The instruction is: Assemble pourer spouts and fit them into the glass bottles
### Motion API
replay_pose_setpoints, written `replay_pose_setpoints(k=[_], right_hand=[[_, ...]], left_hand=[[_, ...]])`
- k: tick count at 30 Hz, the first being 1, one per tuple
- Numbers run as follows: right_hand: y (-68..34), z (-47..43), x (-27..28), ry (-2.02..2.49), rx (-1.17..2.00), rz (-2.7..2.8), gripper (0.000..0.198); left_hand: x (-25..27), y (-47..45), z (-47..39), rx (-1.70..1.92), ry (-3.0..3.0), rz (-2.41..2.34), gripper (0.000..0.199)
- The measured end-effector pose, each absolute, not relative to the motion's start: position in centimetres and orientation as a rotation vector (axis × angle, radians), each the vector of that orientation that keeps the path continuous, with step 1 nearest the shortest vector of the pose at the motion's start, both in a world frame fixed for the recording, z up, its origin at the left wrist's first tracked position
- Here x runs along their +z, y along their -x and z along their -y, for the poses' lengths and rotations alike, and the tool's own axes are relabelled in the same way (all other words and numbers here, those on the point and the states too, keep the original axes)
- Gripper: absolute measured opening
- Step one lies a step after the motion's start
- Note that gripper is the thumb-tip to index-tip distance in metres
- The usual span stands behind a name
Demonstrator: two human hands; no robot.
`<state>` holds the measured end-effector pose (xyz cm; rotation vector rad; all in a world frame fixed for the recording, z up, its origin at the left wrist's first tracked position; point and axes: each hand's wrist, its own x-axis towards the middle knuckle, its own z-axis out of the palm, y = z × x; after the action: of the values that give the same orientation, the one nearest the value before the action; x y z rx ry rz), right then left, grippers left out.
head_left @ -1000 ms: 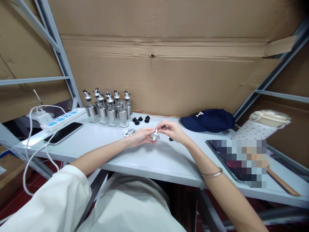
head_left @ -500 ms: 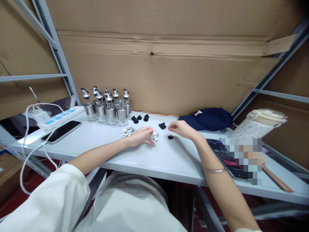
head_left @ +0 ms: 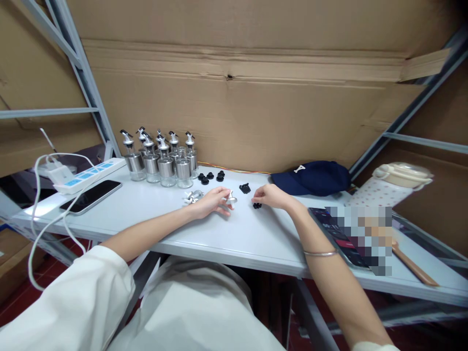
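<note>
My left hand (head_left: 213, 202) grips a silver bottle pourer spout (head_left: 231, 199) between thumb and fingers, just above the table. My right hand (head_left: 272, 197) has its fingertips pinched together at a small pile of tiny black parts (head_left: 257, 206); whether a part is between them is hidden. Behind it lies a group of flat black pieces (head_left: 244, 188). Several black stoppers (head_left: 205, 181) sit farther back. Left of my left hand is a cluster of loose silver spouts (head_left: 193, 197). Several glass-and-steel oil bottles (head_left: 166, 168) stand at the back left, most fitted with spouts.
On the left are a white power strip (head_left: 89, 174) with cables and a phone (head_left: 91, 196). A navy cap (head_left: 314, 178) lies at the back right. Farther right are a spotted tumbler (head_left: 387, 185), another phone (head_left: 329, 226) and a brown-handled item (head_left: 415, 264). Cardboard (head_left: 237, 117) walls the back.
My right hand has moved down from beside the flat black pieces to the pile of tiny black parts. My left hand still holds the spout. The view has shifted slightly.
</note>
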<state>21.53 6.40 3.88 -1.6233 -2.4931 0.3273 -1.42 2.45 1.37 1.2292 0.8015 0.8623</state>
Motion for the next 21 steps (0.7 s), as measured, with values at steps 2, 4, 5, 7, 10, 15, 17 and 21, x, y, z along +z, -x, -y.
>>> replay_pose_setpoints(k=[2, 4, 5, 7, 10, 15, 17, 21], right_hand=[[-21.6, -6.7, 3.5, 1.618, 0.305, 2.534, 0.021], [-21.6, -6.9, 3.2, 1.609, 0.279, 2.560, 0.020], [-21.6, -6.9, 3.1, 1.608, 0.273, 2.565, 0.020], [-21.5, -6.9, 3.0, 1.607, 0.274, 2.567, 0.020], [-21.4, -6.9, 3.0, 1.596, 0.282, 2.569, 0.019], [-21.1, -6.6, 3.3, 1.534, 0.260, 2.508, 0.017], [-20.9, -6.3, 3.6, 1.494, 0.233, 2.460, 0.018], [-20.4, -5.9, 4.0, 1.415, 0.348, 2.351, 0.022]], left_hand=[[1.4, 1.4, -2.4, 0.868, -1.227, -0.808, 0.020], [1.4, 1.3, -2.5, 0.870, -1.218, -0.810, 0.018], [1.3, 1.3, -2.5, 0.874, -1.212, -0.809, 0.018], [1.2, 1.3, -2.6, 0.885, -1.198, -0.795, 0.020], [1.1, 1.4, -2.6, 0.904, -1.189, -0.766, 0.025], [1.2, 1.4, -2.5, 0.880, -1.226, -0.767, 0.031], [1.2, 1.5, -2.5, 0.862, -1.239, -0.772, 0.033], [1.0, 1.5, -2.6, 0.855, -1.234, -0.773, 0.038]])
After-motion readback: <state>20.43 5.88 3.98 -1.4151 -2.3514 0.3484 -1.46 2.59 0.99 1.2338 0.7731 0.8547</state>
